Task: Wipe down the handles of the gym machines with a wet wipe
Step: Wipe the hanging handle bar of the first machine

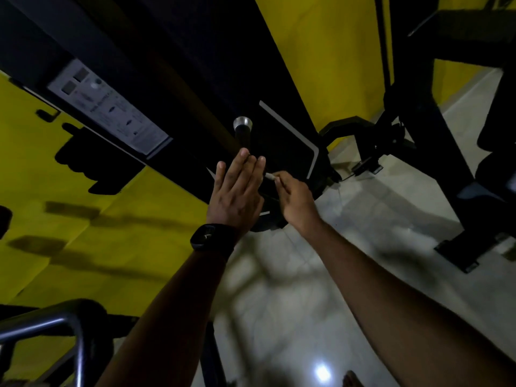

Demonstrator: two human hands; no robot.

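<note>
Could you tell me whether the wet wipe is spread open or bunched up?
Bunched up: the wet wipe shows only as a small white wad pinched by the right hand.

Yellow and black, touches of silver.
The wall is bright yellow with a black painted figure; the machine frame is black, its handle black with a silver cap; the label white with grey squares; the wet wipe whitish; the watch black; the floor pale grey.
</note>
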